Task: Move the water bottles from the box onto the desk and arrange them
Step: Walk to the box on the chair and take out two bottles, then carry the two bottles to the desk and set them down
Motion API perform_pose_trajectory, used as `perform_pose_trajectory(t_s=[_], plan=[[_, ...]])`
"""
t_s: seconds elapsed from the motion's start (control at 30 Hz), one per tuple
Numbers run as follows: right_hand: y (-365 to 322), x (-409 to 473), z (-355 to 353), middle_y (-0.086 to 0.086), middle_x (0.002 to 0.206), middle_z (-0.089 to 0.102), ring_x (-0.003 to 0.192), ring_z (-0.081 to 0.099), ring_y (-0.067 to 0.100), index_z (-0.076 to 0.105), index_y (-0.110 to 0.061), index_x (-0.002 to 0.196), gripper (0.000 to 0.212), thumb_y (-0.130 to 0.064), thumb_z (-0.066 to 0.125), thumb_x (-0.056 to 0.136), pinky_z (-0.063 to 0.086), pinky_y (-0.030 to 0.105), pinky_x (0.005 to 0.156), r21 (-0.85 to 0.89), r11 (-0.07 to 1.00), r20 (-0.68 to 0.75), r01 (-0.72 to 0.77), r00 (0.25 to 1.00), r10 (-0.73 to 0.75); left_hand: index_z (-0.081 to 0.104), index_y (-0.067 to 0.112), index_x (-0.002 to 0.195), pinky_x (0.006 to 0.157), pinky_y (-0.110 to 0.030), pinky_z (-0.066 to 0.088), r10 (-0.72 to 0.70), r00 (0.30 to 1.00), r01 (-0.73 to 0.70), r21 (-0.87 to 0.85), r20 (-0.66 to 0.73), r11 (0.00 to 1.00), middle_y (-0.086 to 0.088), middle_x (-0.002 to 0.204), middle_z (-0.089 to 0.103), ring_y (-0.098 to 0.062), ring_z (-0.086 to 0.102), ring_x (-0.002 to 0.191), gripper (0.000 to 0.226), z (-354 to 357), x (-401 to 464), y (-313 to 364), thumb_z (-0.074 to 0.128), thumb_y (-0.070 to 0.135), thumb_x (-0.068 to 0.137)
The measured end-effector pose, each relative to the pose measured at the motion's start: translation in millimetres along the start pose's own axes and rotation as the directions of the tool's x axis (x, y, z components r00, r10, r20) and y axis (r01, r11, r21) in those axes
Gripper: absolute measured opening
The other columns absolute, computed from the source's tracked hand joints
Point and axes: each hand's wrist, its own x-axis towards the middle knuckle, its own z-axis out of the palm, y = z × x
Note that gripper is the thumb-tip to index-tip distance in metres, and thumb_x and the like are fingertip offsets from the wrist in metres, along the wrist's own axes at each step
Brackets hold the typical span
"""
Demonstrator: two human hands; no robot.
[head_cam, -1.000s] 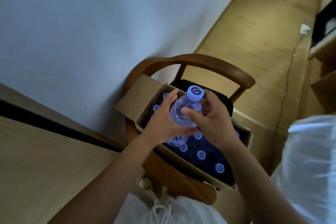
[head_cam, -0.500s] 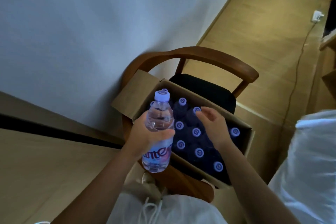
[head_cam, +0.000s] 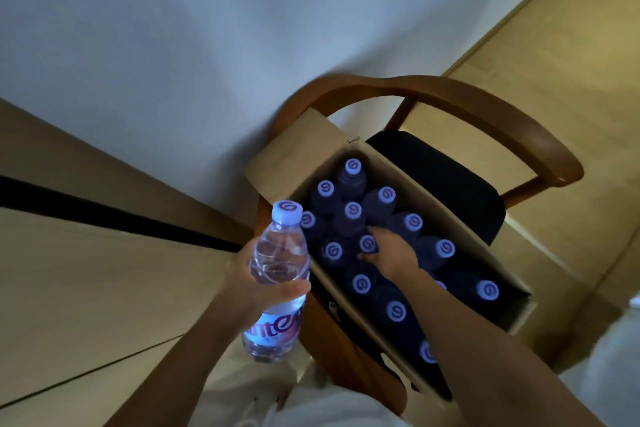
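Water bottle (head_cam: 278, 274) gripped upright in left hand (head_cam: 251, 282); right hand (head_cam: 389, 251) closing around another bottle's neck (head_cam: 367, 248) in box (head_cam: 485, 253) — should lift straight up, clearing neighbours.

— What's that by the wall (head_cam: 207, 28)?
— A wooden chair (head_cam: 485, 107), its curved back rail arching round a black seat cushion (head_cam: 450, 180).
— And beyond the chair?
— Pale wood floor (head_cam: 554, 45), running off to the upper right.
— Below the chair?
— White cloth with a drawstring (head_cam: 277, 407), low in the middle.
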Motion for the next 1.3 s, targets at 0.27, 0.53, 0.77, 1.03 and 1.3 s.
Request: perform_pose_trajectory(t_s=[0.27, 0.53, 0.77, 1.03, 1.3], plan=[[3.2, -20.3, 2.5, 0.002, 0.123, 0.061, 0.116, 0.053, 0.023, 0.057, -0.016, 0.125, 0.046, -0.032, 0.069, 0.083, 0.043, 0.036, 0.097, 0.068, 0.992, -0.221, 0.102, 0.972, -0.085, 0.065, 0.028, 0.087, 0.060, -0.017, 0.050, -0.006, 1.000, 0.006, 0.006, -0.025, 1.000, 0.011, 0.080, 0.073, -0.006, 0.070, 0.071, 0.062, -1.3, -12.1, -8.0, 0.081, 0.043, 0.029], [-34.8, -76.7, -25.0, -0.003, 0.121, 0.056, 0.117, 0.049, 0.015, 0.056, -0.017, 0.123, 0.046, -0.028, 0.071, 0.081, 0.038, 0.026, 0.097, 0.325, 0.932, -0.452, 0.158, 0.892, 0.007, 0.066, 0.026, 0.084, 0.060, -0.017, 0.051, 0.033, 0.999, -0.033, -0.057, -0.006, 0.998, 0.010, 0.077, 0.073, -0.005, 0.069, 0.070, 0.058, 7.0, -17.8, -0.6, 0.082, 0.041, 0.030], [-106.2, -143.8, -91.5, -0.014, 0.102, 0.059, 0.095, 0.059, 0.004, 0.049, -0.041, 0.104, 0.026, -0.042, 0.057, 0.080, 0.048, 0.014, 0.079, 0.492, 0.698, -0.602, 0.520, 0.783, -0.158, 0.067, 0.027, 0.083, 0.065, -0.029, 0.055, 0.057, 0.998, -0.058, -0.165, -0.010, 0.985, 0.000, 0.080, 0.074, -0.018, 0.071, 0.074, 0.054, 13.1, -27.0, 6.3, 0.085, 0.038, 0.034], [-155.4, -161.8, -78.8, -0.001, 0.094, 0.066, 0.087, 0.064, 0.008, 0.057, -0.022, 0.098, 0.020, -0.032, 0.055, 0.080, 0.049, 0.016, 0.073, 0.647, 0.580, -0.439, 0.495, 0.864, -0.247, 0.072, 0.022, 0.076, 0.060, -0.024, 0.052, 0.124, 0.983, -0.161, -0.320, -0.133, 0.933, -0.002, 0.075, 0.074, -0.015, 0.069, 0.068, 0.039, -10.7, -66.8, 0.4, 0.082, 0.029, 0.039], [-234.1, -177.7, -16.8, 0.002, 0.069, 0.060, 0.068, 0.056, 0.014, 0.060, -0.013, 0.077, 0.029, -0.042, 0.058, 0.076, 0.046, 0.025, 0.064, 0.754, 0.463, -0.215, 0.466, 0.842, -0.495, 0.075, 0.018, 0.081, 0.064, -0.025, 0.053, 0.177, 0.930, -0.306, -0.414, -0.322, 0.857, -0.003, 0.079, 0.074, -0.014, 0.067, 0.070, 0.037, -72.0, -141.2, -27.4, 0.083, 0.020, 0.044]])
